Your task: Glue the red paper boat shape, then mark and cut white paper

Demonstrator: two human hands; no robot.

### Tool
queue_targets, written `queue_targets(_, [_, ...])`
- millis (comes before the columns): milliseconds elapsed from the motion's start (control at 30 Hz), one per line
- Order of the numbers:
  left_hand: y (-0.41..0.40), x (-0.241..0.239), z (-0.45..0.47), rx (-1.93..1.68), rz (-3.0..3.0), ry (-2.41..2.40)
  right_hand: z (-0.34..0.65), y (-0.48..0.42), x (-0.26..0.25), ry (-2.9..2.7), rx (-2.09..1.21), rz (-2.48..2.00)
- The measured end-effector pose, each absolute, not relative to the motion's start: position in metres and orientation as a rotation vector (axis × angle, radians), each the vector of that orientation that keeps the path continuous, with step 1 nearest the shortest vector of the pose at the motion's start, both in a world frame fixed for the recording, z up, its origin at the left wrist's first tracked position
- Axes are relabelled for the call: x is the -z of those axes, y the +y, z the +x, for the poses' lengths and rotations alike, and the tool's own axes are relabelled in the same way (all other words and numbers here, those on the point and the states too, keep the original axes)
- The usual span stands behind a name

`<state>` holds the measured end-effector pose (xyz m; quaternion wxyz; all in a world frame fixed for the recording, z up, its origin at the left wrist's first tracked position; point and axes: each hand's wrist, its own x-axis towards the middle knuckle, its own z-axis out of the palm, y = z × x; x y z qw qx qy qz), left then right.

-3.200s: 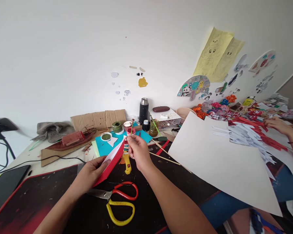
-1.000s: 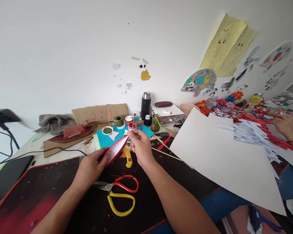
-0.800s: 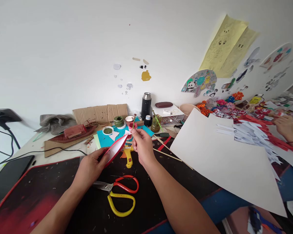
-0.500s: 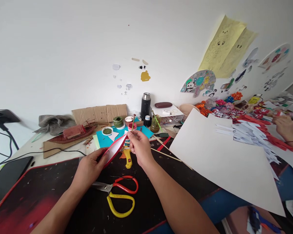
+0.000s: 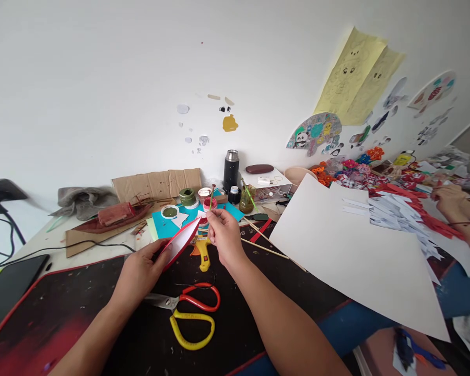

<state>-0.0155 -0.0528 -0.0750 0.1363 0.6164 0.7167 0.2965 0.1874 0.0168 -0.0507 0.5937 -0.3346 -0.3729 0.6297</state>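
My left hand (image 5: 141,271) grips the near end of a curved strip of red corrugated card (image 5: 179,243) with a white inner face, held above the black mat. My right hand (image 5: 224,235) is closed in a pinch on a thin paintbrush (image 5: 211,198) that points up and away, its fingers just right of the card's far tip. A yellow glue gun (image 5: 202,251) lies on the mat beneath the card. Red and yellow scissors (image 5: 191,313) lie nearer me, between my forearms.
Paint pots (image 5: 188,197), a black flask (image 5: 231,171) and a teal sheet (image 5: 188,216) stand behind my hands. A large cream sheet (image 5: 352,261) covers the right. A phone (image 5: 8,287) lies at left. Another person's hand (image 5: 450,201) works among red and white paper cuttings.
The red card has turned from showing its ribbed red face to showing its white inside and thin edge. My right hand stayed pinched on the brush at the card's tip.
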Motion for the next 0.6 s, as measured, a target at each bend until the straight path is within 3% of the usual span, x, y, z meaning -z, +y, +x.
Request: queue_targets(600, [-0.0526,0.0741,-0.0114,-0.891,1.818,2.032,0.1847,0.0156,0.0528,-0.919,-1.475,-0.765])
